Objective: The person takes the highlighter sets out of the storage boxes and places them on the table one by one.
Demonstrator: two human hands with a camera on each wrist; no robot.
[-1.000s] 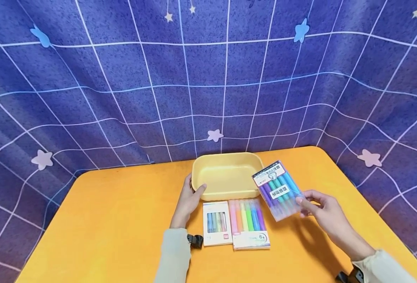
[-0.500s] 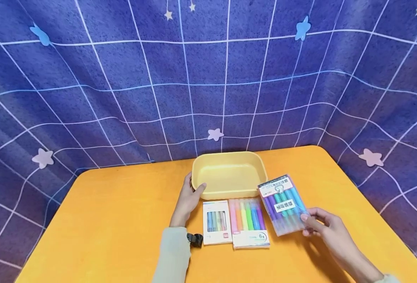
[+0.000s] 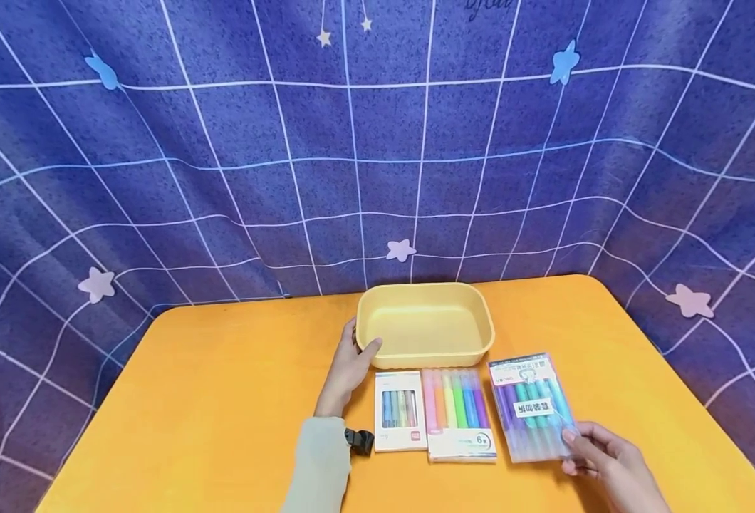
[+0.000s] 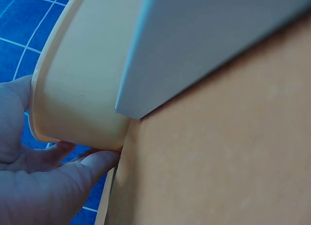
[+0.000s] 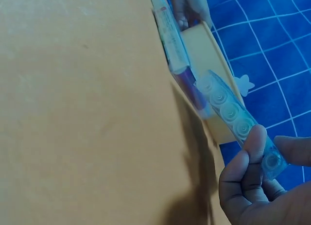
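Note:
A yellow plastic bin (image 3: 429,360) stands at the back of the table. My left hand (image 3: 345,372) grips its left front corner, thumb at the rim and fingers round the outside. In my right hand (image 3: 611,462), a clear pack of purple, green and blue markers (image 3: 547,445) is pinched at its lower right corner between thumb and fingers. The right wrist view shows the pack's end (image 5: 230,112) tilted above the table, with a shadow below. Just left of it lie a pack of rainbow-coloured markers (image 3: 457,406) and a white windowed box of pens (image 3: 400,440).
The orange table (image 3: 224,413) extends to both sides of the hands. A blue curtain (image 3: 384,178) with white grid lines and stars hangs behind its far edge. A small black wrist device (image 3: 360,442) sits at the left sleeve.
My right hand has brought the marker pack down and toward me, from beside the bin to right of the rainbow-coloured pack. The left hand keeps its grip; the head view has shifted slightly.

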